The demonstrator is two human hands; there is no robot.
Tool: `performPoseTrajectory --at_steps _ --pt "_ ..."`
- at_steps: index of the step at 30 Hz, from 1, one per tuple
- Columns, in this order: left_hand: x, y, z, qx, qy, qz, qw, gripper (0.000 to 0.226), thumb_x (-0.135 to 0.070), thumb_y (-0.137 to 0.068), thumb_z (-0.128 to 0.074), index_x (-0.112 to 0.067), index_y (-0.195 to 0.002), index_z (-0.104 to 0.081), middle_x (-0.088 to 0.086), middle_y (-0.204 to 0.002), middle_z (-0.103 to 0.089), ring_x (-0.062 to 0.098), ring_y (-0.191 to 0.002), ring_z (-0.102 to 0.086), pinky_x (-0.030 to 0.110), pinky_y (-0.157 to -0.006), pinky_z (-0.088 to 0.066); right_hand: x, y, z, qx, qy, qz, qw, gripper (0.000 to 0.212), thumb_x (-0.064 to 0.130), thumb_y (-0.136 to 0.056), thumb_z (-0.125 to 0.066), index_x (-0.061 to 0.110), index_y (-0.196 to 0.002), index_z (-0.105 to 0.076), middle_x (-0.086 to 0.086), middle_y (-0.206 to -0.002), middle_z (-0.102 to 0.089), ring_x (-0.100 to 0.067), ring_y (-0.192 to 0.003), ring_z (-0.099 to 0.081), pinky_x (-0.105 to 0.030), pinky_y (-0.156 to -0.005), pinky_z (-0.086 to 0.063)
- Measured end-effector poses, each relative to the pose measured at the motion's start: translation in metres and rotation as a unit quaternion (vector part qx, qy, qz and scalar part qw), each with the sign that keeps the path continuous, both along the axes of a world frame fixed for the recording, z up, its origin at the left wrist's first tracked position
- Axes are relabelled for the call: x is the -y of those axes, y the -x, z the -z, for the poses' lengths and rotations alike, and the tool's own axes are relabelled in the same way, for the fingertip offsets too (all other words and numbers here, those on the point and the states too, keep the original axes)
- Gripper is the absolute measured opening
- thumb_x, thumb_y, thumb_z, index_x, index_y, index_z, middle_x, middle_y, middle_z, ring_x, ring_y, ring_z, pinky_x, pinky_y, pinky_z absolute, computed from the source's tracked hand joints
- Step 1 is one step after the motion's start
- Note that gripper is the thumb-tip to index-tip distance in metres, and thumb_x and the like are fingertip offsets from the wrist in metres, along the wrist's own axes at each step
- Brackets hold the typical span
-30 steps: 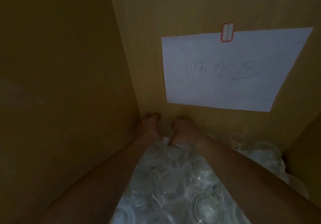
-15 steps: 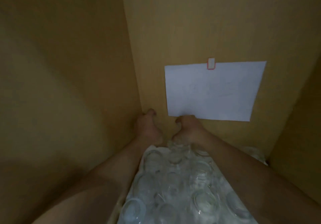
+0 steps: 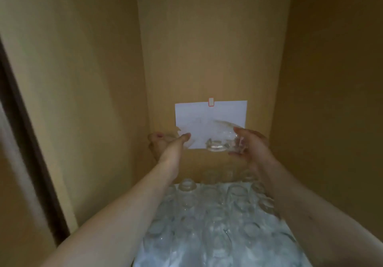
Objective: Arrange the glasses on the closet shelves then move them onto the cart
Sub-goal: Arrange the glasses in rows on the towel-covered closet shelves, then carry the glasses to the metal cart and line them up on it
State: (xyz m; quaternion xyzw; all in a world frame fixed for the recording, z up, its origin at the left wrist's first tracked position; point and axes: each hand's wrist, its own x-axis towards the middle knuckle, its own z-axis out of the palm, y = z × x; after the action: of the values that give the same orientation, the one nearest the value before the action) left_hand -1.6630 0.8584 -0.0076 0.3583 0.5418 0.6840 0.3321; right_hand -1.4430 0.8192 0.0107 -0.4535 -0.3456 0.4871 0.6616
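Observation:
I look into a wooden closet compartment. Several clear glasses [image 3: 215,215] stand packed together on a white mat [image 3: 275,244] on the shelf. My right hand [image 3: 251,145] is raised above them and grips a clear glass [image 3: 217,142] in front of the paper note. My left hand [image 3: 165,143] is up at the same height near the back left corner, fingers and thumb curled round a second clear glass [image 3: 186,139] that is hard to make out. Both forearms reach in over the shelf.
A white paper note [image 3: 211,114] hangs on the back wall [image 3: 207,49] under a red-edged tag. Wooden side walls [image 3: 83,100] close in left and right. A dark door edge [image 3: 24,132] runs down the far left.
Both hands have risen from the back of the shelf, each lifting a glass up in front of the note. My head has pulled back, so more of the closet shows.

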Motion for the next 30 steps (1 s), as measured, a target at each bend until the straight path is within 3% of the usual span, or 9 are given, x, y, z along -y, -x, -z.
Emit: performPoseTrajectory --at_steps 5,7,10,13,15,18,25,27,30 --pt "0.068 -0.013 -0.002 0.184 0.057 0.17 0.967 0.075 -0.034 -0.059 -0.096 -0.009 -0.117 -0.054 0.002 -0.067 -0.06 0.015 -0.049 -0.052 0.031 -0.056 -0.048 0.087 -0.002 0.004 -0.26 -0.02 -0.078 0.962 0.031 0.02 -0.091 -0.059 0.007 -0.119 -0.065 -0.023 -0.123 -0.063 -0.038 -0.109 -0.065 -0.049 -0.094 -0.055" --pt "0.093 -0.015 0.001 0.231 0.063 0.241 0.941 0.066 -0.027 -0.068 -0.092 -0.009 -0.123 -0.06 0.002 -0.073 -0.061 0.011 -0.048 -0.054 0.028 -0.051 -0.049 0.12 0.001 0.01 -0.307 -0.032 -0.085 0.947 0.043 0.022 -0.087 -0.061 0.009 -0.128 -0.063 -0.023 -0.128 -0.063 -0.038 -0.115 -0.064 -0.048 -0.101 -0.05" --pt "0.132 -0.022 0.007 0.281 0.071 0.33 0.898 0.04 -0.015 -0.079 -0.082 -0.01 -0.116 -0.066 0.007 -0.101 -0.068 0.022 -0.092 -0.067 0.038 -0.079 -0.058 0.169 0.002 0.024 -0.326 -0.061 -0.094 0.939 0.046 0.032 -0.088 -0.07 0.011 -0.129 -0.064 -0.015 -0.132 -0.066 -0.032 -0.126 -0.059 -0.039 -0.108 -0.042" --pt "0.174 -0.033 0.015 0.325 0.093 0.382 0.86 0.017 -0.005 -0.081 -0.074 -0.006 -0.096 -0.066 0.012 -0.084 -0.067 0.029 -0.086 -0.063 0.046 -0.099 -0.051 0.206 -0.006 0.045 -0.36 -0.072 -0.089 0.926 0.04 0.025 -0.095 -0.069 0.014 -0.132 -0.06 -0.013 -0.142 -0.059 -0.034 -0.132 -0.055 -0.039 -0.113 -0.036" --pt "0.197 -0.042 0.023 0.334 0.102 0.423 0.837 0.027 -0.003 -0.071 -0.075 -0.003 -0.096 -0.066 0.017 -0.082 -0.069 0.03 -0.079 -0.062 0.045 -0.093 -0.054 0.229 -0.012 0.056 -0.368 -0.094 -0.074 0.922 0.06 0.01 -0.081 -0.084 0.006 -0.135 -0.059 -0.014 -0.147 -0.054 -0.043 -0.132 -0.053 -0.052 -0.114 -0.035" --pt "0.22 -0.056 0.032 0.328 0.111 0.458 0.819 0.055 -0.001 -0.062 -0.075 0.001 -0.116 -0.063 0.021 -0.107 -0.068 0.032 -0.095 -0.064 0.046 -0.097 -0.053 0.262 -0.022 0.065 -0.345 -0.121 -0.063 0.929 0.064 -0.003 -0.043 -0.099 0.002 -0.101 -0.073 -0.015 -0.141 -0.059 -0.042 -0.127 -0.058 -0.056 -0.111 -0.039" --pt "0.256 -0.104 0.043 0.249 0.13 0.518 0.808 0.081 -0.015 -0.048 -0.094 -0.01 -0.124 -0.065 0.012 -0.104 -0.071 0.027 -0.09 -0.063 0.04 -0.075 -0.054 0.33 -0.056 0.077 -0.275 -0.095 -0.02 0.957 0.054 0.024 -0.085 -0.075 0.011 -0.135 -0.061 -0.013 -0.136 -0.063 -0.032 -0.116 -0.067 -0.051 -0.099 -0.052" --pt "0.266 -0.125 0.044 0.217 0.122 0.536 0.807 0.101 -0.029 -0.026 -0.104 -0.018 -0.118 -0.066 0.005 -0.094 -0.073 0.023 -0.084 -0.061 0.035 -0.069 -0.047 0.351 -0.072 0.076 -0.245 -0.089 0.005 0.965 0.054 0.035 -0.08 -0.078 0.011 -0.127 -0.066 -0.014 -0.128 -0.065 -0.028 -0.101 -0.07 -0.041 -0.084 -0.055" --pt "0.286 -0.163 0.047 0.188 0.11 0.582 0.783 0.116 -0.036 -0.012 -0.105 -0.014 -0.119 -0.064 0.005 -0.097 -0.072 0.022 -0.082 -0.065 0.033 -0.064 -0.052 0.383 -0.106 0.071 -0.233 -0.109 0.017 0.966 0.098 0.039 -0.056 -0.099 0.01 -0.14 -0.058 -0.015 -0.137 -0.06 -0.03 -0.114 -0.062 -0.042 -0.097 -0.044"
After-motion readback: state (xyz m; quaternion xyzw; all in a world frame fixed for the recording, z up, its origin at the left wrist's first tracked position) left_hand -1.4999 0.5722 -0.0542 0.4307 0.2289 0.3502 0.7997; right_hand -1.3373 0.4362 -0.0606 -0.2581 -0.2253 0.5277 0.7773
